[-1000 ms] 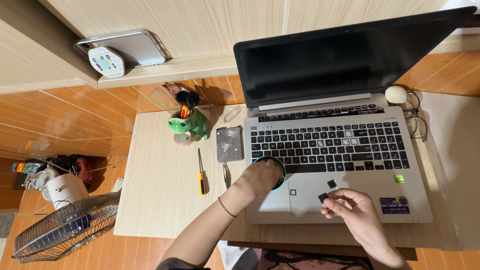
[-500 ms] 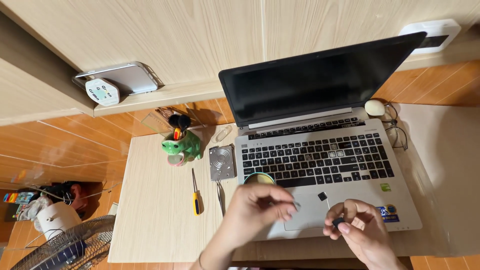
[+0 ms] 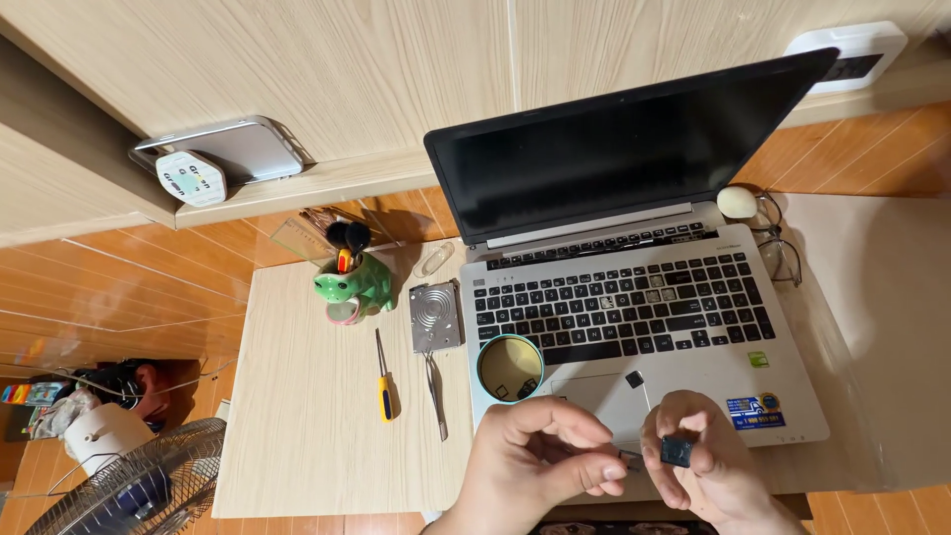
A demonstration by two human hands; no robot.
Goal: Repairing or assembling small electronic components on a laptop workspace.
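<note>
My right hand [image 3: 701, 458] holds a small black keycap [image 3: 677, 452] pinched between its fingertips, near the front edge of the open silver laptop [image 3: 634, 297]. Close beside it, my left hand [image 3: 545, 458] pinches a thin small tool whose tip points at the keycap. Both hands hover over the laptop's palm rest. Another loose black keycap [image 3: 635, 378] lies above the trackpad. A small round teal dish [image 3: 509, 368] with tiny parts sits on the laptop's left corner. The keyboard shows some bare key spots.
On the low wooden table [image 3: 307, 436] lie a yellow-handled screwdriver [image 3: 383, 381], tweezers [image 3: 436, 396], a metal drive case [image 3: 435, 317] and a green frog pen holder [image 3: 353, 285]. Eyeglasses [image 3: 768, 233] rest right of the laptop. A floor fan [image 3: 129, 485] stands at lower left.
My left hand left the teal dish and came down beside my right hand. My right hand lifted the keycap off the palm rest. The camera moved closer and lower.
</note>
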